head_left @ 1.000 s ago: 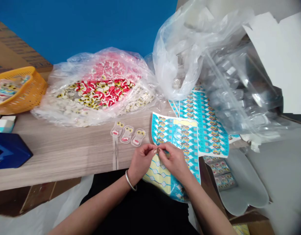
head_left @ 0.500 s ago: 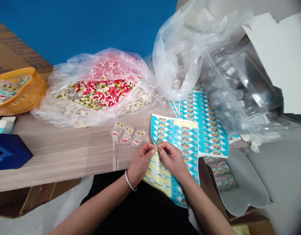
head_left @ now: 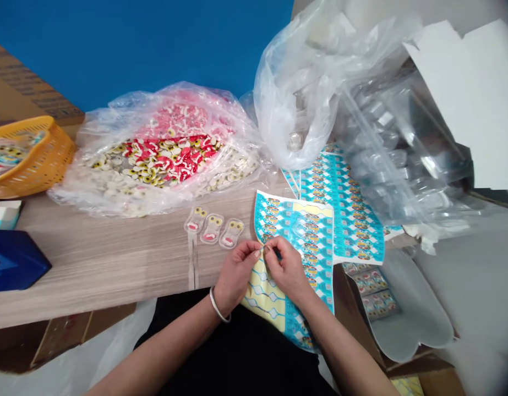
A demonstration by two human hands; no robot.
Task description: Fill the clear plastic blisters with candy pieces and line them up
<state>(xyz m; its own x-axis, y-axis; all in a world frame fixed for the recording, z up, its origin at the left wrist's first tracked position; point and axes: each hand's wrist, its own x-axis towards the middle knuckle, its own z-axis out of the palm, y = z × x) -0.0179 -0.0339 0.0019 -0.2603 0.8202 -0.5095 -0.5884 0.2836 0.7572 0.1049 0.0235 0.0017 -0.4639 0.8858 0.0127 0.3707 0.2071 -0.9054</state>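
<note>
While three clear packs (head_left: 212, 229) lie nearby, I pinch a label sheet (head_left: 289, 225).
Left hand (head_left: 236, 270) and right hand (head_left: 287, 268) grip its edge.

On the grey-brown wooden table (head_left: 113, 247), a free stretch is left at the centre left of the frame, between the dark blue angular box (head_left: 18, 261) and three flat clear plastic pieces (head_left: 212, 228); it could be crossed by a hand. Behind it, the way is closed by a large transparent bag of small red and white parts (head_left: 171, 159). At the lower centre, passage is hindered by the left hand (head_left: 237, 270), the right hand (head_left: 289, 269) and the blue-and-yellow printed sheet (head_left: 268, 294).
</note>
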